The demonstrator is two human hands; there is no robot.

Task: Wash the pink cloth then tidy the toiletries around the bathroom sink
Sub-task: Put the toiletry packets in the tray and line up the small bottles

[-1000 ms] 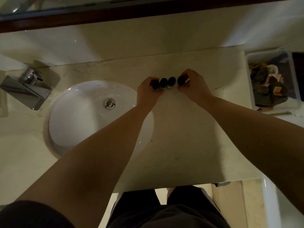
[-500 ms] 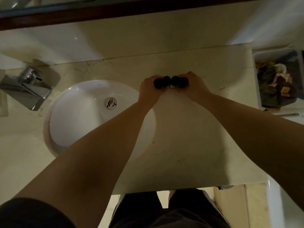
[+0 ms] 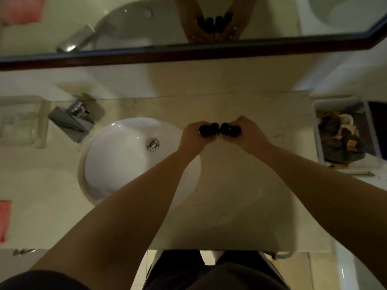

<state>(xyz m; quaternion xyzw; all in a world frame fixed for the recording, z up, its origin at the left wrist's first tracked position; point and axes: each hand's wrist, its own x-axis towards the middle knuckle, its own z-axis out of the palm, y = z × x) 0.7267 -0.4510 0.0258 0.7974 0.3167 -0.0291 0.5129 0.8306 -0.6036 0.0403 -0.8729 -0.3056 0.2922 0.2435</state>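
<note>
1. A pale marble countertop (image 3: 230,206) is filling most of the view, seen from above, with a dark-framed mirror (image 3: 188,53) running along the wall behind it.
2. A round white sink (image 3: 117,160) is sitting in the left half of the countertop, with a chrome faucet (image 3: 71,120) standing just beyond its far left rim.
3. Two bare forearms are reaching forward from the bottom of the view, the left one crossing over the sink's right edge, and the hands are meeting near the back of the countertop, just right of the sink.
4. A white bin (image 3: 345,135) holding crumpled rubbish is standing beside the countertop's right end, well apart from the hands.
5. The left hand (image 3: 192,137) is curling round the left pair of small dark-capped bottles (image 3: 219,129), and the right hand (image 3: 249,135) is curling round the right pair.
6. The four bottles are standing in a tight row between the two hands, caps touching, so the hands are clamping them from both sides.
7. A pink cloth (image 3: 4,220) is showing at the far left edge, well apart from both hands; how it is resting cannot be told.
</note>
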